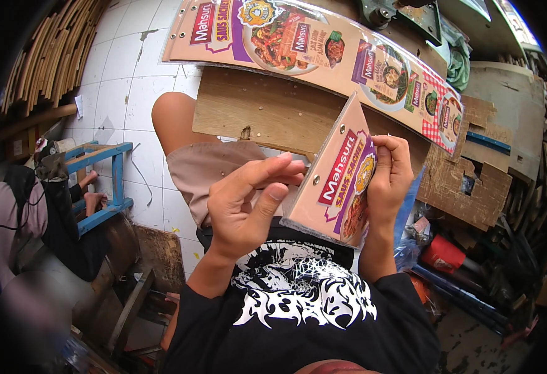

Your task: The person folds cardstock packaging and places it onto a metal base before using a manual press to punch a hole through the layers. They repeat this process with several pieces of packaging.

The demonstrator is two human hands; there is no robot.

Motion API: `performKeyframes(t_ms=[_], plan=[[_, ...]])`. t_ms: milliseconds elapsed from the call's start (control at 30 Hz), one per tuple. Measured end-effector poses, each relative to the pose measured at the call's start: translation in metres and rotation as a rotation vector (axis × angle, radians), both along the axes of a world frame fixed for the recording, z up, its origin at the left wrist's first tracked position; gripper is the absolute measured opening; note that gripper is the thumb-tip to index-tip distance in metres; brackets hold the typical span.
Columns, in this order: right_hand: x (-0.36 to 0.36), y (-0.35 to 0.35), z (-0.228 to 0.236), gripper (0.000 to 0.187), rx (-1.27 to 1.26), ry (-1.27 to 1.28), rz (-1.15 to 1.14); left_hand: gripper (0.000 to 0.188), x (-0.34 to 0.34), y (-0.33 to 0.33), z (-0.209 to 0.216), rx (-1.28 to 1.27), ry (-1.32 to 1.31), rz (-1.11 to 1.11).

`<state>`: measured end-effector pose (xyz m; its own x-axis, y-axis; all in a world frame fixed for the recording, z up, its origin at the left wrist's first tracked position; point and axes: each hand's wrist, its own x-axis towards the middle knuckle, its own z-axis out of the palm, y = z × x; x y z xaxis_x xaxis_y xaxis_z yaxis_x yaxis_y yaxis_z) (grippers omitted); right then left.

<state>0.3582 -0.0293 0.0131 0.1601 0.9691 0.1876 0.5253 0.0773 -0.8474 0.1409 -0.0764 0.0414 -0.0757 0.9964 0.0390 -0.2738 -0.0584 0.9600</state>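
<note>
A printed panel (339, 187) is gripped by the right hand (388, 177); left of the panel, the left hand (243, 202) is raised; beyond the panel, a printed strip (323, 53) is laid.

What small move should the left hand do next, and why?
Probably the left hand should close on the left edge of the printed panel: it is open beside that edge, while the right hand pinches the other side.

We take this for a small workshop: we see thin wooden strips (52, 56) stacked at the left, a bare wooden table (254, 106), scuffed, cut boards (454, 190) on the right, dark metal machinery (410, 20) at the top and a worn blue frame (119, 177) on stained white floor tiles (114, 62).
</note>
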Motion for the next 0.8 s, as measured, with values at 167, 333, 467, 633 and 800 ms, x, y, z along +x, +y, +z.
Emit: performKeyframes(t_ms=[167, 333, 467, 633, 800], plan=[[-0.004, -0.007, -0.005, 0.011, -0.114, 0.236, 0.05, 0.028, 0.014, 0.011, 0.014, 0.315, 0.216, -0.033], [0.0, -0.004, -0.007, 0.012, -0.195, 0.365, 0.095, 0.027, 0.032, 0.014, 0.018, 0.414, 0.263, 0.053], [0.006, 0.001, 0.001, 0.011, -0.313, 0.419, 0.155, 0.025, 0.042, 0.019, 0.02, 0.49, 0.307, 0.093], [0.016, 0.007, 0.004, 0.014, -0.432, 0.544, 0.21, 0.028, 0.052, 0.028, 0.025, 0.58, 0.356, 0.12], [0.02, 0.009, 0.007, 0.015, -0.517, 0.71, 0.248, 0.029, 0.054, 0.035, 0.029, 0.595, 0.354, 0.064]])
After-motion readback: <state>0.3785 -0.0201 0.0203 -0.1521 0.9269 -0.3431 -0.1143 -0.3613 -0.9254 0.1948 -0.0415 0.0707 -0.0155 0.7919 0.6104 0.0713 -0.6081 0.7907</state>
